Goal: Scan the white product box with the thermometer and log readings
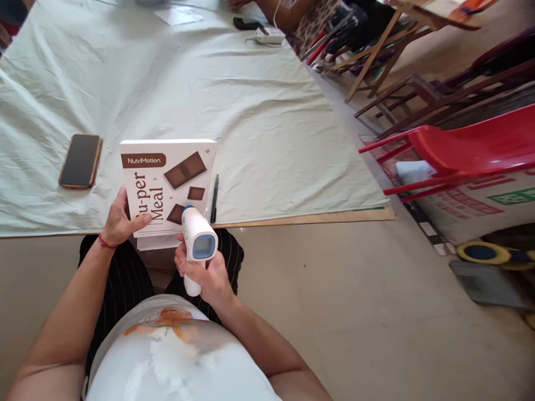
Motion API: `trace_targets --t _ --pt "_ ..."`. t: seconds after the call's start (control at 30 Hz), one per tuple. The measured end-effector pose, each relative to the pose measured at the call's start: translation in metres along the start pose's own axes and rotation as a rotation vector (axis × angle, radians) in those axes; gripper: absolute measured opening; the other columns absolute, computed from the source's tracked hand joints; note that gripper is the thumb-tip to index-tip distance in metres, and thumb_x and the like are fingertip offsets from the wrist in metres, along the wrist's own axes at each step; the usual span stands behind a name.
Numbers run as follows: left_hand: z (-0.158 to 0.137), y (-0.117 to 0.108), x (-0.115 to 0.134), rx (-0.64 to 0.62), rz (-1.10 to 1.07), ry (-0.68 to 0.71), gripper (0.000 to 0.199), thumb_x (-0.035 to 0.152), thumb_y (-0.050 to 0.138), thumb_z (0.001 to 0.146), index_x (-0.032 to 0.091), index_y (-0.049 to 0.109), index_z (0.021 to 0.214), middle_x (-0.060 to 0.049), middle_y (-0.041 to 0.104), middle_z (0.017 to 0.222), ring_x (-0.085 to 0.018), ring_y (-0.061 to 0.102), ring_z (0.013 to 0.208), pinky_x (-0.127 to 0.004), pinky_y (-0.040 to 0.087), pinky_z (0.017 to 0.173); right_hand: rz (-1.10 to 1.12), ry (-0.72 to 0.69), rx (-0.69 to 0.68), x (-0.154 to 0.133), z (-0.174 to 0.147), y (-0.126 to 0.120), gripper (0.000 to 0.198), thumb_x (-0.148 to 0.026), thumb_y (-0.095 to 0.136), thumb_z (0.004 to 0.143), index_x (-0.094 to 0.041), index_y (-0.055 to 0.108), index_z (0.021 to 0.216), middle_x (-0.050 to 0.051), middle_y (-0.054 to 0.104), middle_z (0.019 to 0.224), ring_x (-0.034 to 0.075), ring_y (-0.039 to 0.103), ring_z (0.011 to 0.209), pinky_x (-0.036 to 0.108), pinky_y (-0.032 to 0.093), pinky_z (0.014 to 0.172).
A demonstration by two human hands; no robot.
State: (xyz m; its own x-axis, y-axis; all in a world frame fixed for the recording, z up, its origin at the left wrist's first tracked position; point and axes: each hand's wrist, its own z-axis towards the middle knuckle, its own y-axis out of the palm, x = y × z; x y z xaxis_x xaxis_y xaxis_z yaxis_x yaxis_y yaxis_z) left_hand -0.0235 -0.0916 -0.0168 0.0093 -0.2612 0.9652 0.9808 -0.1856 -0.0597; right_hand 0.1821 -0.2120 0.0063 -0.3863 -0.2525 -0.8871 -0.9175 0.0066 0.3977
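My left hand grips the lower left side of a white box, thumb across its front. The box carries the brand NutriMotion, the words "Meal" and pictures of chocolate pieces. In my right hand is a white infrared thermometer with a blue-rimmed screen facing me; fingers wrap its handle. The thermometer's front end overlaps the box's lower right corner in view; whether they touch I cannot tell. Below the box a white paper sticks out at the table edge. A dark pen lies just right of the box.
A phone lies on the cloth-covered table at left. At the far side are a sheet of paper, a white plug-like device and another person's arm. A red chair and a sack stand at right.
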Motion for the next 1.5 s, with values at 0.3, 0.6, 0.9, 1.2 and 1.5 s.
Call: trace_targets --t 0.3,0.6,0.9,1.2,1.5 --pt "0.000 0.002 0.001 -0.034 -0.067 -0.030 0.067 0.046 0.095 0.069 0.017 0.058 0.117 -0.009 0.076 0.105 -0.025 0.074 0.090 -0.035 0.062 0.075 0.033 0.113 0.020 0.001 0.000 0.008 0.033 -0.042 0.086 0.067 -0.021 0.061 0.074 -0.005 0.053 0.064 0.010 0.043 0.057 0.030 0.034 0.056" --pt "0.001 0.002 -0.001 -0.048 -0.107 -0.012 0.064 0.043 0.097 0.069 0.017 0.061 0.115 -0.009 0.077 0.107 -0.025 0.075 0.091 -0.034 0.064 0.077 0.060 0.125 0.019 -0.004 0.005 0.015 0.028 -0.041 0.083 0.064 -0.021 0.064 0.072 -0.004 0.059 0.059 0.011 0.047 0.054 0.029 0.037 0.055" --pt "0.000 0.002 -0.001 -0.054 -0.117 -0.005 0.066 0.043 0.096 0.070 0.017 0.062 0.120 -0.011 0.077 0.111 -0.028 0.076 0.094 -0.038 0.065 0.079 0.035 0.093 0.016 -0.010 0.007 0.019 0.025 -0.039 0.078 0.065 -0.022 0.059 0.068 -0.004 0.057 0.054 0.011 0.045 0.051 0.029 0.036 0.053" --pt "0.000 0.001 -0.003 -0.055 -0.115 -0.013 0.070 0.047 0.096 0.070 0.018 0.061 0.123 -0.011 0.077 0.111 -0.028 0.076 0.094 -0.039 0.065 0.080 0.017 0.108 0.012 -0.011 0.007 0.020 0.025 -0.036 0.076 0.064 -0.023 0.056 0.068 -0.005 0.054 0.053 0.011 0.043 0.051 0.029 0.033 0.052" --pt "-0.001 -0.003 -0.007 -0.054 -0.103 -0.022 0.070 0.043 0.096 0.070 0.016 0.062 0.125 -0.012 0.076 0.113 -0.027 0.076 0.096 -0.037 0.064 0.081 0.009 0.130 0.050 -0.011 0.008 0.020 0.023 -0.036 0.077 0.061 -0.023 0.058 0.066 -0.005 0.056 0.051 0.011 0.045 0.051 0.029 0.034 0.052"
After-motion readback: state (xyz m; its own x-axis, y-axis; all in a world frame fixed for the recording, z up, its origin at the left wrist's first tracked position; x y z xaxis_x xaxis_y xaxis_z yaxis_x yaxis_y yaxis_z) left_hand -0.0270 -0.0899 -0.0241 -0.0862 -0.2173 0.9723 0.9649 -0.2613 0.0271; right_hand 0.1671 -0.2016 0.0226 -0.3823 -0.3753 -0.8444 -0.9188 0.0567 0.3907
